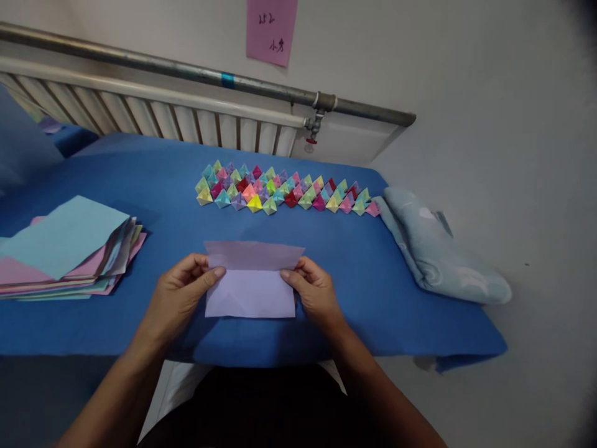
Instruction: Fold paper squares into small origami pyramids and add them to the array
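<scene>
A light purple paper (252, 292) with a crease across it is held above the blue cloth, its upper part tilted up. My left hand (184, 295) pinches its left edge, thumb on the front near the crease. At the right edge my right hand (317, 292) grips the same paper between thumb and fingers. Beyond the paper, rows of small folded paper pieces (270, 186) in many colours stand on the cloth. To the left lies a stack of coloured paper sheets (69, 236), a light blue one on top.
A blue cloth (172, 218) covers the table. A folded pale blue blanket (433, 249) lies at the right end. Behind the table are a white radiator (163, 118), a metal pipe (186, 71) and a valve (313, 124). A pink note (271, 31) hangs on the wall.
</scene>
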A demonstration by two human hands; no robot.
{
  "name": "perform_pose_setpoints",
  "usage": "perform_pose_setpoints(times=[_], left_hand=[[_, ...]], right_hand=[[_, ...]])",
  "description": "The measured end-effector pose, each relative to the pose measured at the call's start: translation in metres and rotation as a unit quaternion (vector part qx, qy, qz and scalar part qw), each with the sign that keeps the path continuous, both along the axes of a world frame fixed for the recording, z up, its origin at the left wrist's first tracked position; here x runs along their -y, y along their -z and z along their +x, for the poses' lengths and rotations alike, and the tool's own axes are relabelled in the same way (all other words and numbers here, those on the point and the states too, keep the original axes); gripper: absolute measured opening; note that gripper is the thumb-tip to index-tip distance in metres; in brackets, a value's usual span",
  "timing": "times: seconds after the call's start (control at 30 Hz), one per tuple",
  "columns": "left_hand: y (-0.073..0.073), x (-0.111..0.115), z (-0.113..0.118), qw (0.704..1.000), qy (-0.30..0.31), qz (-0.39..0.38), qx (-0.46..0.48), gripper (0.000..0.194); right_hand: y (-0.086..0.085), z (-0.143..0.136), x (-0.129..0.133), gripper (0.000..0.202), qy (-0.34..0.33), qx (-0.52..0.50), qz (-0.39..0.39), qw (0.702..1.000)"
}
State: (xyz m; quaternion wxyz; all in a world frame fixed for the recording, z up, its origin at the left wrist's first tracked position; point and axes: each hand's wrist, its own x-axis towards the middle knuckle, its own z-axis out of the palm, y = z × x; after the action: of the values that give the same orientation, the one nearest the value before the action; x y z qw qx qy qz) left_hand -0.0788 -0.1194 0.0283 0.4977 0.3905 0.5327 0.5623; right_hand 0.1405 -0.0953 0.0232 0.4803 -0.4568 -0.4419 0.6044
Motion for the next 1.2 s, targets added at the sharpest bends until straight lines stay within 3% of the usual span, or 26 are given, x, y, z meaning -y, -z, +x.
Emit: perform_pose_setpoints(times=[0.13,0.23,0.43,0.53,0.7,0.9,1.03,1.13,1.2], left_hand=[[0.000,-0.001,-0.002,0.999,-0.003,-0.022,0.034,0.018],[-0.009,0.001,-0.001,0.996,-0.002,-0.073,0.057,0.020],[-0.022,-0.001,-0.004,0.991,0.037,-0.107,0.076,0.021],[-0.016,-0.003,-0.006,0.993,0.053,-0.088,0.056,0.027],[0.001,-0.003,-0.006,0.995,0.086,-0.045,-0.028,0.023],[0.008,-0.002,-0.006,0.995,0.086,-0.035,-0.036,0.025],[0.005,-0.003,-0.004,0.996,0.074,-0.050,-0.013,0.024],[0.002,-0.002,-0.006,0.993,0.118,-0.012,-0.009,0.024],[0.000,-0.003,-0.006,0.986,0.162,0.030,-0.022,0.036]], right_hand=[[0.001,0.004,-0.001,0.013,0.000,0.001,0.012,1.000],[0.001,0.009,0.000,0.008,-0.006,0.009,0.029,1.000],[-0.003,0.020,0.003,0.018,-0.058,0.006,0.016,0.998],[-0.004,0.021,0.003,0.021,-0.076,-0.024,0.003,0.997],[-0.007,0.018,0.006,0.014,-0.043,0.085,0.028,0.995],[-0.005,0.018,0.014,0.015,-0.011,0.095,0.076,0.993],[-0.002,0.021,0.012,0.015,-0.018,0.061,-0.001,0.998],[-0.001,0.024,0.010,0.019,-0.039,-0.033,-0.103,0.993],[0.000,0.023,0.009,0.021,-0.040,-0.078,-0.145,0.985]])
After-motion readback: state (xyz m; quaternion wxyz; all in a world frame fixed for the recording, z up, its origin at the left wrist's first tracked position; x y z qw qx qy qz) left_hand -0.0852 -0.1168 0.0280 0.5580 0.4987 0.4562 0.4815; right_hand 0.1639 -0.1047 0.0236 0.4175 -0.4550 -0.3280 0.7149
